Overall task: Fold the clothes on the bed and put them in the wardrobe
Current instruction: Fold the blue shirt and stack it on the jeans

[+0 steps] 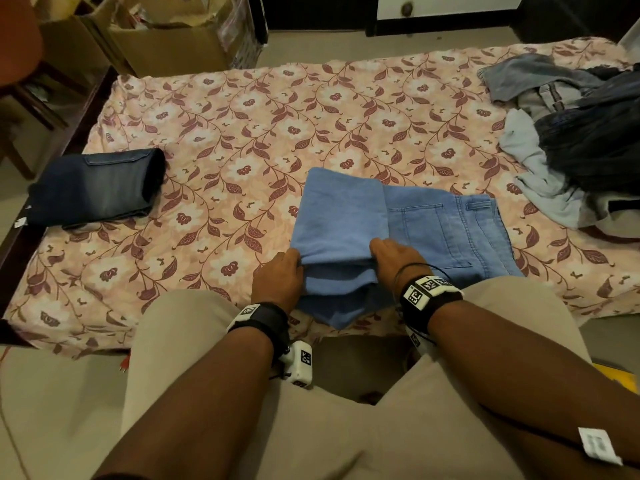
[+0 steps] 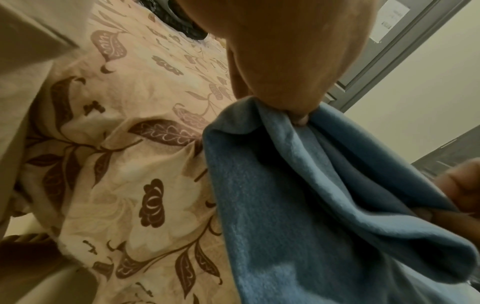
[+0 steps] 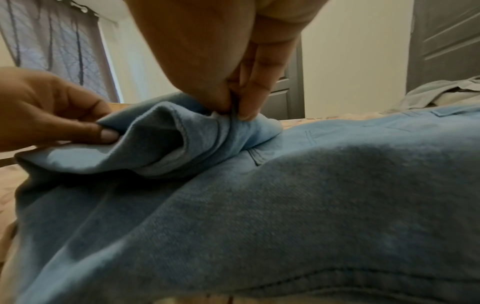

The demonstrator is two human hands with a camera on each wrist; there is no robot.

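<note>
Light blue jeans (image 1: 408,223) lie partly folded on the flowered bed sheet (image 1: 242,133), near the front edge. My left hand (image 1: 282,271) pinches the near left corner of the folded leg layer (image 2: 298,164). My right hand (image 1: 389,254) pinches the same folded edge (image 3: 207,127) a little to the right, thumb against fingers. The back pocket and belt loop face up to the right of my hands. A folded dark blue pair of jeans (image 1: 100,187) sits at the bed's left side.
A heap of unfolded clothes (image 1: 571,140), denim, grey and dark, lies at the bed's right end. Cardboard boxes (image 1: 166,39) stand on the floor beyond the bed's far left corner. My knees in beige trousers (image 1: 194,341) press against the bed's front edge.
</note>
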